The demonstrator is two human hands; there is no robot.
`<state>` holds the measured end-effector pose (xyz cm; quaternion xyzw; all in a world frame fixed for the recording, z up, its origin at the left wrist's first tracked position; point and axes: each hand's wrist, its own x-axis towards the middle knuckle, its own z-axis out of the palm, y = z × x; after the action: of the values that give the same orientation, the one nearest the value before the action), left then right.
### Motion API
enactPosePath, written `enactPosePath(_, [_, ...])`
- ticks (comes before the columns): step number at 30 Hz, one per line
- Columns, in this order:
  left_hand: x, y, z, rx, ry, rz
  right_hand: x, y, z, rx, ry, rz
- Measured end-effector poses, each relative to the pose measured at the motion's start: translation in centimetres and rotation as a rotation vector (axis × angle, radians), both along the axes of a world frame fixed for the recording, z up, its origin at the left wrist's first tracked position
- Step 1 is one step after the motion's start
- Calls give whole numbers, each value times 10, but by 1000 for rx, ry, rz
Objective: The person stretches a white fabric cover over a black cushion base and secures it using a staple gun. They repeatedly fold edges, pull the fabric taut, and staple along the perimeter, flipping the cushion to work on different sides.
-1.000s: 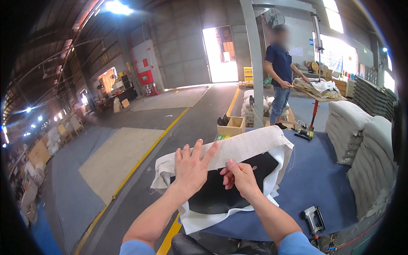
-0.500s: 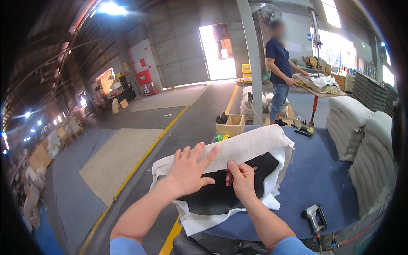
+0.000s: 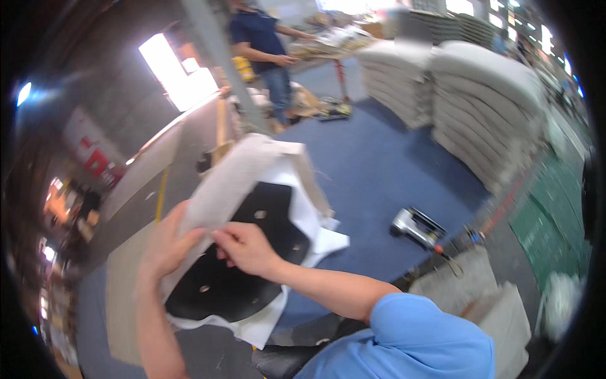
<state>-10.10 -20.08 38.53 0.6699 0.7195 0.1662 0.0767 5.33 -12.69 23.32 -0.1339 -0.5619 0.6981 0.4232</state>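
A seat cushion in light grey fabric (image 3: 230,174) stands tilted before me at the blue-topped table. Its black backing board (image 3: 252,252), dotted with several small holes, faces me. White lining (image 3: 306,237) spreads out loosely around the board's right and lower edges. My left hand (image 3: 169,243) is wrapped over the grey fabric edge, its thumb on my side and its fingers partly hidden and blurred. Beside that thumb, my right hand (image 3: 245,246) pinches the border of the fabric, over the black board.
On the blue table (image 3: 360,167) lies a silver and black staple gun (image 3: 416,227); another staple gun (image 3: 332,108) lies farther off. Tall stacks of grey cushions (image 3: 483,104) line the right side. A co-worker in dark blue (image 3: 259,44) stands at a farther bench.
My view has swung right and tilted. The left hand has gone from spread fingers on the fabric to clasping its edge. The right hand still pinches the edge, now nearer the left thumb.
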Motion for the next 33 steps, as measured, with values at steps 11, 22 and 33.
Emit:
enactPosePath(11, [-44, -50, -21, 81, -70, 186, 318, 116, -167, 393, -1557, -754])
enactPosePath(22, [-34, -35, -11, -69, 43, 226, 314, 93, -183, 34, -1211, -685])
enactPosePath(33, [-40, -30, -17, -76, 85, 253, 115, 1, 36, 310, -326, 175])
